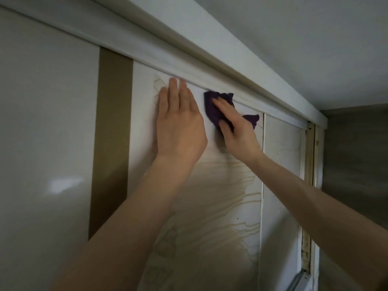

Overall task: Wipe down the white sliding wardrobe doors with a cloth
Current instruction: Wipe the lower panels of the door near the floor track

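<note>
High on the middle door [210, 196], just under the top rail [168, 66], the right hand [239, 133] lies outstretched, pressing a dark purple cloth [213, 110] flat. At its 9 o'clock the left hand [178, 124] rests flat and wide. Uneven pressure could slide the door or snag the soft, crumpled cloth in the rail. The smooth white panel shows brownish runs [231, 181] at 6 o'clock.

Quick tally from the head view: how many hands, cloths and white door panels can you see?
Hands: 2, left hand, right hand
Cloths: 1, purple cloth
White door panels: 3, left panel, middle panel, right panel
Total: 6
</note>
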